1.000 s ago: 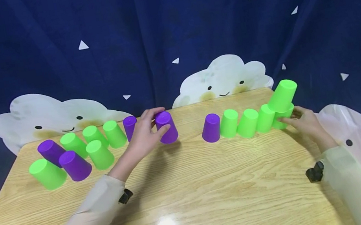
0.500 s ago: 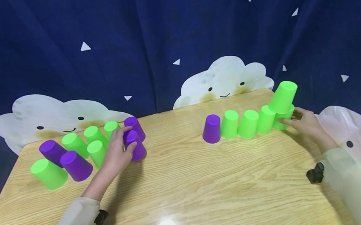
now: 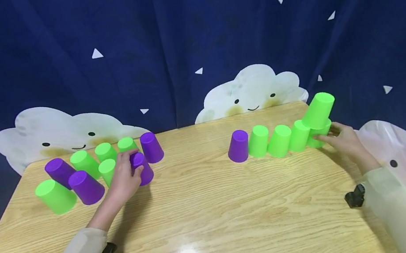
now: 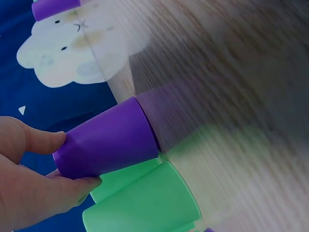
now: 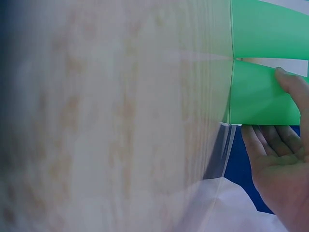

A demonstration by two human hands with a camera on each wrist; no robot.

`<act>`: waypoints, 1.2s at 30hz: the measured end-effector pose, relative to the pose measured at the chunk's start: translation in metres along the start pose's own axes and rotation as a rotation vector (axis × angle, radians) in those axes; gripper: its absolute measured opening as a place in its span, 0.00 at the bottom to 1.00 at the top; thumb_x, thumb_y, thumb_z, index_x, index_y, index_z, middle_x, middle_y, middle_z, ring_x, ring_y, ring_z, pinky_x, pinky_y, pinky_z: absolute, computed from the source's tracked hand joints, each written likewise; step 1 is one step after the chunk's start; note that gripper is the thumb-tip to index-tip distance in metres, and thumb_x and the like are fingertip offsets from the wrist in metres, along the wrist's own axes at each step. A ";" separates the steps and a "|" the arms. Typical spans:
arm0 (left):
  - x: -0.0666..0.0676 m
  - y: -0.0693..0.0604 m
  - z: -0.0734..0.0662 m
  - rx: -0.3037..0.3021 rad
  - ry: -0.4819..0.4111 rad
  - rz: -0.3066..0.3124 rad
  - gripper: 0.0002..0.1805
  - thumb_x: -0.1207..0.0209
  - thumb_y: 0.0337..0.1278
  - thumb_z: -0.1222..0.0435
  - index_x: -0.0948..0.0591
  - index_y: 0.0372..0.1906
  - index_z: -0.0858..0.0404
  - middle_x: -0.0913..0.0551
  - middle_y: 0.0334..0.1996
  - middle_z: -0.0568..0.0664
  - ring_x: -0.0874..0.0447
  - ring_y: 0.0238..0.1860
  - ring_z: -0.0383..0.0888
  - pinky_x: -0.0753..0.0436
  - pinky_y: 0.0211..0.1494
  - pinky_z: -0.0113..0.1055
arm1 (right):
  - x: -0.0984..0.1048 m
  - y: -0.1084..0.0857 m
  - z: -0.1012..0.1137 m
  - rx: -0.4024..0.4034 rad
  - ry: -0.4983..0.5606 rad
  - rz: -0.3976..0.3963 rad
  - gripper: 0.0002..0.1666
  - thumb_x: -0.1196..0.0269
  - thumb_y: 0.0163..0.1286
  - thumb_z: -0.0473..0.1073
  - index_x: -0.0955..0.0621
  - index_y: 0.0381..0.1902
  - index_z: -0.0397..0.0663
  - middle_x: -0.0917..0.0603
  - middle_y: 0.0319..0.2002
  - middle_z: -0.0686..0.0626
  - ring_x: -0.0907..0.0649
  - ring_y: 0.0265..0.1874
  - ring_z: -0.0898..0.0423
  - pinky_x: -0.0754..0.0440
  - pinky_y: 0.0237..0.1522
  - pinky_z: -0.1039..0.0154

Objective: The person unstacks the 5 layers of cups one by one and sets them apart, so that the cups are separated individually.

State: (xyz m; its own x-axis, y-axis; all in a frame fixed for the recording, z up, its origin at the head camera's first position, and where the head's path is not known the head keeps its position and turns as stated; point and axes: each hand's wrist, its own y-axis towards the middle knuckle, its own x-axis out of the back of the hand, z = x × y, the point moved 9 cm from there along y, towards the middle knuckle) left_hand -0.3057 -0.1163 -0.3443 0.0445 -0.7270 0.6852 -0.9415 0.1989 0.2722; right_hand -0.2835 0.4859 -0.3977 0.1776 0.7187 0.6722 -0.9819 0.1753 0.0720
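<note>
In the head view my left hand [image 3: 125,180] holds an upside-down purple cup [image 3: 144,170] at the right side of the left cup group. Thumb and fingers pinch that cup near its closed end in the left wrist view, with a green cup [image 4: 145,198] close beside it. Whether its rim touches the table I cannot tell. My right hand [image 3: 344,142] grips the lower green cup [image 5: 263,94] at the right end of a row, thumb on one side and fingers on the other. Another green cup [image 3: 319,110] sits tilted on top of the row's end.
Several upside-down green and purple cups stand on the wooden table [image 3: 209,215] at left, including a purple one [image 3: 152,147] at the back. The right row holds several green cups [image 3: 280,141] and a purple cup [image 3: 238,146]. A dark blue curtain [image 3: 172,37] hangs behind.
My left hand has carried the purple cup leftward and nearer, from the table's middle to the left group. My right hand and the right row have stayed in place.
</note>
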 end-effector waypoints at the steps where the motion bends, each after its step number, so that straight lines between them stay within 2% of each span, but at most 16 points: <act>1: 0.001 0.000 0.000 0.000 0.001 -0.003 0.26 0.47 0.62 0.79 0.37 0.64 0.81 0.36 0.57 0.76 0.36 0.62 0.70 0.37 0.69 0.60 | 0.000 0.000 0.000 -0.001 0.000 -0.002 0.45 0.35 0.68 0.55 0.36 0.68 0.26 0.30 0.62 0.25 0.30 0.61 0.30 0.32 0.61 0.35; 18: 0.008 -0.003 0.001 0.042 0.007 0.007 0.27 0.51 0.61 0.82 0.40 0.66 0.83 0.40 0.59 0.79 0.37 0.61 0.73 0.38 0.69 0.61 | 0.000 -0.002 0.005 0.023 0.011 0.005 0.44 0.36 0.69 0.52 0.37 0.68 0.25 0.30 0.62 0.24 0.30 0.61 0.29 0.31 0.61 0.35; 27: 0.012 -0.002 -0.002 0.021 0.019 -0.017 0.27 0.51 0.57 0.83 0.38 0.64 0.83 0.40 0.58 0.78 0.36 0.60 0.72 0.36 0.68 0.60 | 0.000 -0.001 0.005 0.019 0.023 0.004 0.44 0.35 0.69 0.53 0.37 0.68 0.26 0.31 0.62 0.25 0.30 0.61 0.29 0.31 0.61 0.35; 32: 0.018 -0.001 -0.011 -0.007 0.014 -0.046 0.28 0.48 0.57 0.82 0.37 0.64 0.82 0.39 0.58 0.77 0.34 0.58 0.71 0.32 0.64 0.60 | 0.000 0.000 0.004 0.016 0.015 0.003 0.44 0.35 0.69 0.53 0.37 0.68 0.25 0.30 0.62 0.25 0.29 0.61 0.30 0.31 0.61 0.36; 36: 0.019 0.005 -0.025 -0.051 -0.014 -0.064 0.27 0.46 0.57 0.82 0.37 0.63 0.82 0.39 0.59 0.75 0.38 0.63 0.69 0.36 0.68 0.58 | 0.000 0.000 0.003 0.010 0.018 0.006 0.45 0.35 0.69 0.53 0.37 0.68 0.25 0.31 0.62 0.25 0.30 0.61 0.30 0.31 0.61 0.36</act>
State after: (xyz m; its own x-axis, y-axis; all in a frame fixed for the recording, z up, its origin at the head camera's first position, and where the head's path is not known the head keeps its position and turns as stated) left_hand -0.3008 -0.1123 -0.3129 0.0992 -0.7482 0.6560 -0.9186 0.1846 0.3494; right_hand -0.2836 0.4838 -0.3958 0.1729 0.7319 0.6591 -0.9835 0.1645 0.0753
